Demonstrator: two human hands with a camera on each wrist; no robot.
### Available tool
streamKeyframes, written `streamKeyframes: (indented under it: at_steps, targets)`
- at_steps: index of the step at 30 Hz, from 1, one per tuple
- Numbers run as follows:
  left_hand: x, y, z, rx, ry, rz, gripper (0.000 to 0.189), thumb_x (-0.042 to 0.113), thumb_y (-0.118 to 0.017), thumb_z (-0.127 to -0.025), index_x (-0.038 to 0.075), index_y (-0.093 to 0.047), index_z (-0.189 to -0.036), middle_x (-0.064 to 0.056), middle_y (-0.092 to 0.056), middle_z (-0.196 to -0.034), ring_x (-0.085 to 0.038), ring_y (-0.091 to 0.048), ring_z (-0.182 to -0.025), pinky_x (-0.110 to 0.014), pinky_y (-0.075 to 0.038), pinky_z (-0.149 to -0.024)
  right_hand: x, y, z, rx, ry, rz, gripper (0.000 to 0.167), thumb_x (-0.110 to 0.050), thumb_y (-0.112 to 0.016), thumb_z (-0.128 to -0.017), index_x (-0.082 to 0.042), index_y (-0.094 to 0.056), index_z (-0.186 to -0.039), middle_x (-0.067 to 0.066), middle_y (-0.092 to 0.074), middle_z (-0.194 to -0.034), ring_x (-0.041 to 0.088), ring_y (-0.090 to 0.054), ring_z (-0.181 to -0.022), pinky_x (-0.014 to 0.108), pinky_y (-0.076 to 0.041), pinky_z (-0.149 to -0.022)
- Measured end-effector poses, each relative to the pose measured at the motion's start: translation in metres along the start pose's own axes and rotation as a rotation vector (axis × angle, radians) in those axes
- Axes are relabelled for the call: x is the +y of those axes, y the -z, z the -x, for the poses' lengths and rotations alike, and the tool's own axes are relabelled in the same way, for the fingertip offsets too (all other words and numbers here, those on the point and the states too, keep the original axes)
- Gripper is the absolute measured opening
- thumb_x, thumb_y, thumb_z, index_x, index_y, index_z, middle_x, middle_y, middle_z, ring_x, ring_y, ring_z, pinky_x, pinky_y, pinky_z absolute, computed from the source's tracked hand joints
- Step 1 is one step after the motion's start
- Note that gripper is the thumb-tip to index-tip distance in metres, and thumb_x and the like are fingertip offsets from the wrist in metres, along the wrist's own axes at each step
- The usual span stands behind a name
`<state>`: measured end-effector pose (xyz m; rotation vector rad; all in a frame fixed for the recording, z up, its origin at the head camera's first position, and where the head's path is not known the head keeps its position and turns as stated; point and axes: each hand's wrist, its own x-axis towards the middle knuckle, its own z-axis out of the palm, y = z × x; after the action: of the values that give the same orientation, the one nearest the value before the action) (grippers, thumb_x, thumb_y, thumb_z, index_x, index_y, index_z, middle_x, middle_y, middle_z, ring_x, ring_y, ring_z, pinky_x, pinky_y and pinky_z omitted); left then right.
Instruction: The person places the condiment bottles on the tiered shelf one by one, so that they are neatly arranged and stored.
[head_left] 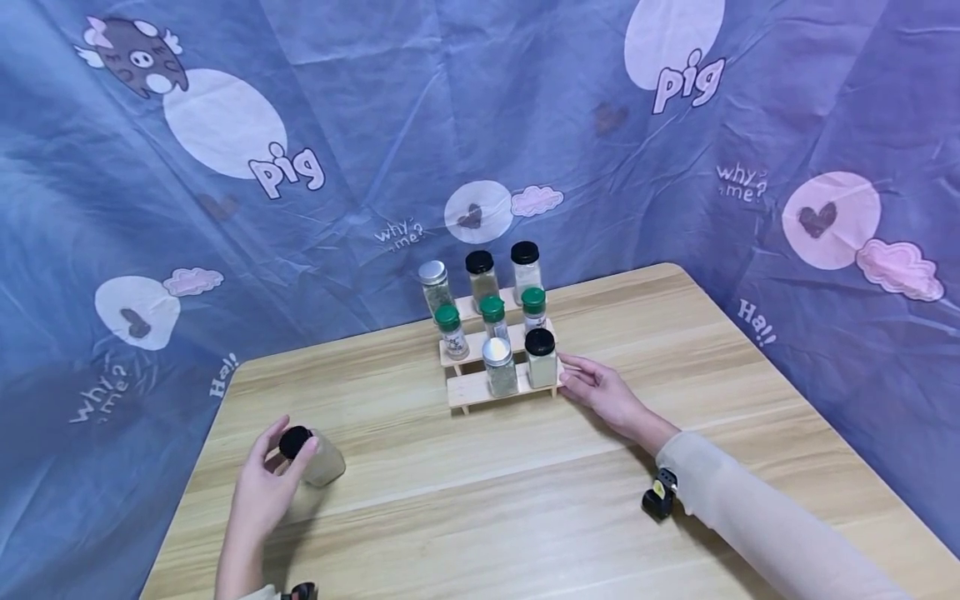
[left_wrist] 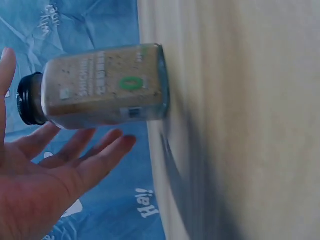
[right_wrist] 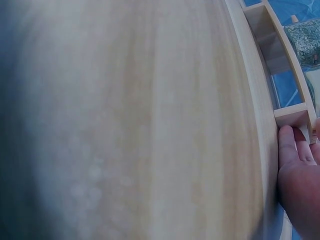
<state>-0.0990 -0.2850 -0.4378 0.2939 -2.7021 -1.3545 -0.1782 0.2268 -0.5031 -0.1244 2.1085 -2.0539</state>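
Note:
A glass spice jar (left_wrist: 107,85) with a black cap and brownish contents stands upright at the left of the table. Around its cap in the head view is my left hand (head_left: 262,483), thumb on one side and fingers on the other. The left wrist view shows those fingers (left_wrist: 95,155) loosely extended beside the jar, with a gap. At the right end of the wooden tiered spice rack (head_left: 472,389), my right hand (head_left: 603,396) grips the lowest shelf's end. Its fingers (right_wrist: 287,142) reach under the board, while the upper part of the hand is cut off in the right wrist view.
The rack carries several jars: a silver-capped jar (head_left: 500,371) and a black-capped jar (head_left: 542,362) in front, green-capped bottles (head_left: 452,337) in the middle, more jars behind. Printed blue cloth (head_left: 360,275) hangs behind the wooden table (head_left: 450,525).

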Motion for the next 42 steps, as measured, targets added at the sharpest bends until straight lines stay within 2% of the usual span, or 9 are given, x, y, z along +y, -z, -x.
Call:
streamKeyframes:
  at_steps: [4,11,17,21,27,29,32,35,42]
  targets:
    - [-0.008,-0.003,0.002,-0.026,0.004,-0.04,0.067,0.04,-0.07,-0.102,0.01,-0.045,-0.157,-0.023,-0.052,-0.154,-0.044,-0.059,-0.134,0.011,-0.036,-0.085,0.001,0.0,0.0,0.002,-0.011,-0.004,0.06,-0.013,-0.06,-0.107,-0.001,-0.035,-0.161,0.033,-0.05,-0.152,0.025,-0.066,-0.132,0.023,-0.057,-0.108]
    - [-0.016,-0.007,0.002,-0.013,-0.014,-0.061,0.053,0.037,-0.072,-0.101,0.01,-0.058,-0.145,-0.019,-0.059,-0.148,-0.002,-0.058,-0.119,0.011,-0.04,-0.088,0.001,0.0,0.0,-0.004,-0.03,-0.024,0.06,-0.012,-0.059,-0.108,-0.002,-0.034,-0.162,0.033,-0.049,-0.154,0.03,-0.062,-0.136,0.025,-0.056,-0.11]
    - [-0.016,-0.015,0.0,0.043,-0.103,-0.038,0.043,0.028,-0.073,-0.101,0.012,-0.065,-0.14,-0.011,-0.066,-0.139,0.019,-0.053,-0.104,0.006,-0.046,-0.087,0.0,0.002,0.001,-0.001,-0.016,-0.006,0.06,-0.013,-0.058,-0.108,-0.002,-0.034,-0.162,0.033,-0.049,-0.153,0.038,-0.058,-0.139,0.024,-0.056,-0.11]
    - [-0.012,-0.024,-0.001,0.037,-0.163,0.003,0.04,0.021,-0.074,-0.1,0.009,-0.067,-0.137,-0.01,-0.068,-0.134,0.019,-0.056,-0.102,0.002,-0.052,-0.087,0.0,0.002,0.0,-0.006,-0.007,-0.009,0.061,-0.013,-0.058,-0.108,-0.001,-0.033,-0.162,0.034,-0.049,-0.153,0.036,-0.06,-0.138,0.024,-0.056,-0.111]
    - [0.004,-0.041,-0.002,-0.016,-0.166,0.041,0.04,0.024,-0.073,-0.101,0.009,-0.066,-0.137,-0.015,-0.068,-0.138,0.015,-0.059,-0.102,0.0,-0.054,-0.088,0.002,0.003,0.0,-0.005,-0.018,-0.008,0.06,-0.013,-0.057,-0.108,-0.003,-0.033,-0.162,0.033,-0.049,-0.154,0.036,-0.059,-0.138,0.023,-0.056,-0.11]
    - [0.01,-0.047,-0.004,-0.027,-0.165,0.046,0.039,0.026,-0.073,-0.101,0.01,-0.067,-0.136,-0.013,-0.068,-0.137,0.009,-0.063,-0.105,-0.001,-0.055,-0.088,0.002,0.002,0.0,-0.006,-0.017,-0.004,0.06,-0.014,-0.057,-0.109,-0.003,-0.033,-0.163,0.033,-0.049,-0.154,0.037,-0.058,-0.139,0.023,-0.056,-0.11]
    - [0.021,-0.057,-0.006,-0.051,-0.177,0.062,0.038,0.027,-0.073,-0.101,0.012,-0.067,-0.135,-0.011,-0.068,-0.136,-0.01,-0.069,-0.113,-0.005,-0.056,-0.089,0.001,0.003,0.001,-0.006,-0.017,-0.007,0.06,-0.013,-0.057,-0.109,-0.003,-0.033,-0.162,0.033,-0.049,-0.154,0.037,-0.059,-0.138,0.023,-0.056,-0.11]
    - [0.034,-0.067,-0.011,-0.081,-0.191,0.079,0.039,0.029,-0.073,-0.101,0.013,-0.067,-0.136,-0.009,-0.067,-0.137,-0.024,-0.068,-0.12,-0.01,-0.058,-0.093,0.0,0.002,0.001,-0.002,-0.019,-0.01,0.059,-0.012,-0.057,-0.109,-0.002,-0.033,-0.162,0.033,-0.05,-0.153,0.035,-0.06,-0.137,0.023,-0.056,-0.11]
    - [0.065,-0.092,-0.024,-0.127,-0.277,0.101,0.036,0.032,-0.075,-0.099,0.017,-0.069,-0.132,-0.004,-0.07,-0.132,-0.012,-0.063,-0.121,-0.028,-0.061,-0.105,-0.001,0.001,0.002,0.004,-0.026,-0.011,0.059,-0.012,-0.057,-0.108,-0.002,-0.034,-0.162,0.033,-0.051,-0.152,0.03,-0.064,-0.133,0.023,-0.057,-0.109]
